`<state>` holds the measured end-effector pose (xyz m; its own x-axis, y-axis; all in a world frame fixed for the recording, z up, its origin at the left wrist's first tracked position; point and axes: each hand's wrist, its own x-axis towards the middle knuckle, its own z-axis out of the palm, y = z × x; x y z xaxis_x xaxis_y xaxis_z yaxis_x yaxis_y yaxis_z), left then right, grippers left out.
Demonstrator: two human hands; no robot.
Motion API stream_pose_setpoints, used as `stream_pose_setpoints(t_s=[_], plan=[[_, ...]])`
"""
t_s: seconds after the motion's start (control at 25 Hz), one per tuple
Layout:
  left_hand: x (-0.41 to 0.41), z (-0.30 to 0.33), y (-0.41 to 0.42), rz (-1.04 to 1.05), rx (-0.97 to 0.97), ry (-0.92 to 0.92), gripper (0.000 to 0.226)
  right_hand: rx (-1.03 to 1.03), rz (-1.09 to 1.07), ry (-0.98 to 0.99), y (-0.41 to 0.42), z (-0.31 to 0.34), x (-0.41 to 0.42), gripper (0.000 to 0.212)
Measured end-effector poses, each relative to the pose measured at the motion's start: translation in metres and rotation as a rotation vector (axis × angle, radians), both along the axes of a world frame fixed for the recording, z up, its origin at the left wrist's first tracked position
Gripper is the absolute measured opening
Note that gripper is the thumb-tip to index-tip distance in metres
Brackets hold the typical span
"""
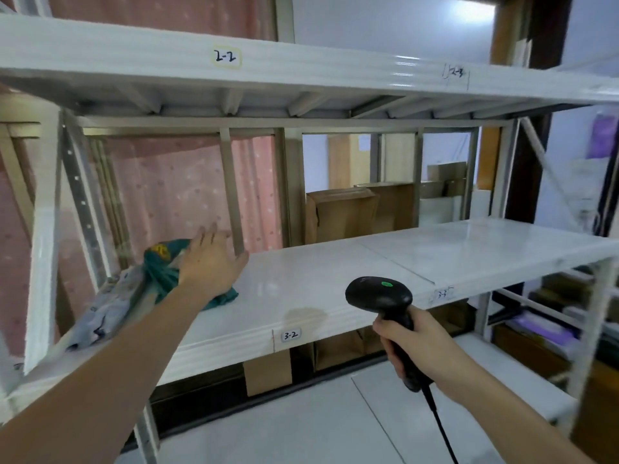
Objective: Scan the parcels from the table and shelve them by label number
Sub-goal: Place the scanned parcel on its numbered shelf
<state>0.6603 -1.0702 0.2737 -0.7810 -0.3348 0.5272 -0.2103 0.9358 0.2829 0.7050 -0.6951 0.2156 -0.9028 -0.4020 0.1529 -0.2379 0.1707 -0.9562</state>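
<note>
Parcel (160, 262) under open left hand (209, 262) on shelf (301, 283)

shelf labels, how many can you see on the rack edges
4: 2-2 label and a blurred label on the upper shelf edge; 3-2 label and 3-3 label on the lower. Others may lie out of view.

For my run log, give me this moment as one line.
left hand: open over teal parcel | shelf 3-2 | right hand: grips scanner
</note>
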Motion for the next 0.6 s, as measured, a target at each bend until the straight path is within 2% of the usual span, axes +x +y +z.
stream_pose_setpoints(t_s=[0.2, 0.36, 0.6], plan=[[-0.039, -0.002, 0.162, -0.422, 0.063, -0.230, 0.089, 0.031, -0.210, 0.007, 0.084, -0.003, 0.023, 0.021], [-0.065, -0.012, 0.303, -0.628, -0.015, -0.265, 0.090, 0.118, -0.410, -0.027, 0.177, -0.004, 0.041, 0.022], [-0.091, -0.056, 0.518, -0.907, -0.098, -0.336, 0.090, 0.143, -0.692, -0.074, 0.346, -0.010, 0.077, 0.011]])
